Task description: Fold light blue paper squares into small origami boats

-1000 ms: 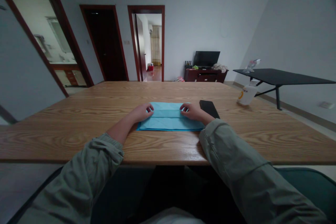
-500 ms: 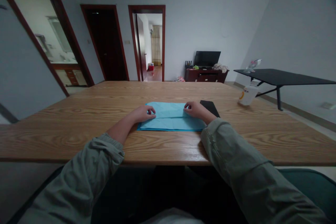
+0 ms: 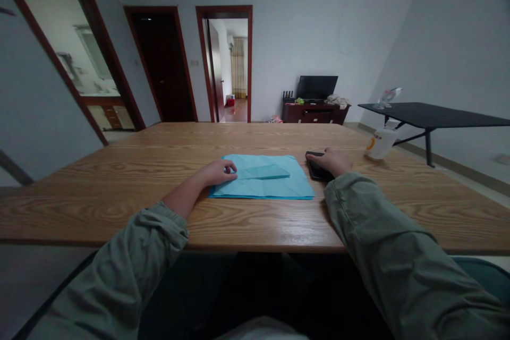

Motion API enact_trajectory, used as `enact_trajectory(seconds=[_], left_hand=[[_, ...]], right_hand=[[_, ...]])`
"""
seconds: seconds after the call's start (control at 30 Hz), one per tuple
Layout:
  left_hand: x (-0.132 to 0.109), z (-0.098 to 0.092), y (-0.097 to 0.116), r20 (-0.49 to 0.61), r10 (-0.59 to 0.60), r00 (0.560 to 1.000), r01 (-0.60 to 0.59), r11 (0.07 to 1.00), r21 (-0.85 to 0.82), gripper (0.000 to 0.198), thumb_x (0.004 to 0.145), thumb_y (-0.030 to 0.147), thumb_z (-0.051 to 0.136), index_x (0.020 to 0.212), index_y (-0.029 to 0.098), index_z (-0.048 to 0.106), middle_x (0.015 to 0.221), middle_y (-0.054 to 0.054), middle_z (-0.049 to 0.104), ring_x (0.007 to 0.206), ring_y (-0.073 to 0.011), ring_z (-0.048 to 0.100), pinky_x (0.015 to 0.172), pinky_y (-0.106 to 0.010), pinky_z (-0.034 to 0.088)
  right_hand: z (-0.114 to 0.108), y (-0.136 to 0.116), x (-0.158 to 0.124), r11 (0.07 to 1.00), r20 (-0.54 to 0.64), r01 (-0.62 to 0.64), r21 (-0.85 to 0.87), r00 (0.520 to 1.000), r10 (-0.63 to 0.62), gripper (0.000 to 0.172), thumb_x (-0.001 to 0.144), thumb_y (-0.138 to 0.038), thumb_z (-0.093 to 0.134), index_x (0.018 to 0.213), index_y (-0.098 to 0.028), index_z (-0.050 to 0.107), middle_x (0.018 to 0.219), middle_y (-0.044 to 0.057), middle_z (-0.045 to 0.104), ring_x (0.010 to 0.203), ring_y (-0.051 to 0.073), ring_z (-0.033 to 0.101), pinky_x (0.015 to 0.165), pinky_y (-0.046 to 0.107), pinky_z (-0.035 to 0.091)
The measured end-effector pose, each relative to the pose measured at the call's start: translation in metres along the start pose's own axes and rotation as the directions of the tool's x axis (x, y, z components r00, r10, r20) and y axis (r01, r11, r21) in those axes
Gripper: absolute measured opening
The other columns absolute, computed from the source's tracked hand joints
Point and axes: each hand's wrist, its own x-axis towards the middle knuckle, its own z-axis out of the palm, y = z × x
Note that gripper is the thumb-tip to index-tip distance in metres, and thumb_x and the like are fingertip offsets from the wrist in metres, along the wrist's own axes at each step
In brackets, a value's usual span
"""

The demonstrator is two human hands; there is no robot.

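Observation:
A light blue sheet of paper (image 3: 274, 185) lies flat on the wooden table (image 3: 119, 180), with a narrow folded strip raised slightly near its middle. My left hand (image 3: 218, 172) rests on the paper's left edge, fingers curled and pressing down on the folded strip's left end. My right hand (image 3: 332, 161) is off the paper to the right, lying over a black phone (image 3: 316, 172) with fingers bent across it.
A white bottle with an orange mark (image 3: 380, 143) stands at the table's right side. Behind it is a black side table (image 3: 434, 115). A TV stand with a dark screen (image 3: 316, 87) sits against the far wall. Two doorways open at the back.
My right hand left the paper's right side and moved right onto the black phone. The folded strip sprang up a little. My left hand stayed in place.

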Motion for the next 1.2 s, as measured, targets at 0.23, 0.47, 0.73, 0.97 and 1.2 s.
enact_trajectory(seconds=[0.23, 0.47, 0.73, 0.97, 1.2], left_hand=[[0.001, 0.0, -0.001, -0.002, 0.015, 1.0, -0.015, 1.0, 0.004, 0.041, 0.074, 0.049, 0.06, 0.101, 0.019, 0.068, 0.089, -0.004, 0.065, 0.075, -0.0162, 0.059, 0.067, -0.025, 0.043], [0.0, -0.002, 0.002, 0.016, -0.007, 1.0, 0.007, 1.0, 0.001, 0.042, 0.074, 0.049, 0.06, 0.102, 0.02, 0.068, 0.09, -0.004, 0.064, 0.076, -0.0161, 0.059, 0.066, -0.025, 0.043], [-0.001, -0.002, 0.002, 0.006, -0.004, 1.0, 0.004, 1.0, -0.007, 0.04, 0.074, 0.048, 0.061, 0.101, 0.02, 0.068, 0.089, -0.004, 0.064, 0.075, -0.0162, 0.058, 0.065, -0.024, 0.043], [0.0, -0.001, 0.0, 0.005, 0.009, 1.0, -0.009, 1.0, -0.005, 0.043, 0.074, 0.05, 0.06, 0.102, 0.019, 0.068, 0.09, -0.005, 0.064, 0.075, -0.0164, 0.059, 0.065, -0.025, 0.043], [0.0, -0.001, 0.001, 0.01, -0.001, 1.0, 0.001, 1.0, -0.004, 0.042, 0.074, 0.05, 0.059, 0.103, 0.02, 0.068, 0.089, -0.004, 0.065, 0.075, -0.0163, 0.059, 0.065, -0.025, 0.043]], right_hand=[[-0.001, -0.008, 0.003, 0.999, 0.04, 0.0, -0.035, 0.999, 0.001, 0.084, 0.069, -0.076, 0.051, 0.125, -0.013, 0.053, 0.116, 0.023, 0.06, 0.109, 0.037, 0.056, 0.085, 0.047, 0.045], [-0.002, -0.011, -0.001, 0.997, 0.033, -0.027, -0.071, 0.999, 0.029, 0.086, 0.065, -0.078, 0.054, 0.123, -0.015, 0.053, 0.117, 0.022, 0.06, 0.11, 0.039, 0.056, 0.083, 0.048, 0.045], [-0.002, -0.013, 0.001, 0.997, 0.041, -0.047, -0.06, 0.998, 0.05, 0.088, 0.063, -0.076, 0.057, 0.126, -0.015, 0.049, 0.117, 0.022, 0.059, 0.11, 0.04, 0.056, 0.085, 0.049, 0.045], [-0.003, -0.015, -0.001, 0.997, -0.003, -0.056, -0.052, 0.998, 0.056, 0.088, 0.062, -0.076, 0.06, 0.126, -0.017, 0.046, 0.115, 0.022, 0.06, 0.11, 0.04, 0.056, 0.085, 0.051, 0.044], [-0.003, -0.016, -0.006, 0.995, -0.03, -0.064, -0.079, 0.998, 0.062, 0.092, 0.062, -0.076, 0.059, 0.126, -0.011, 0.046, 0.115, 0.024, 0.06, 0.11, 0.041, 0.056, 0.084, 0.049, 0.045]])
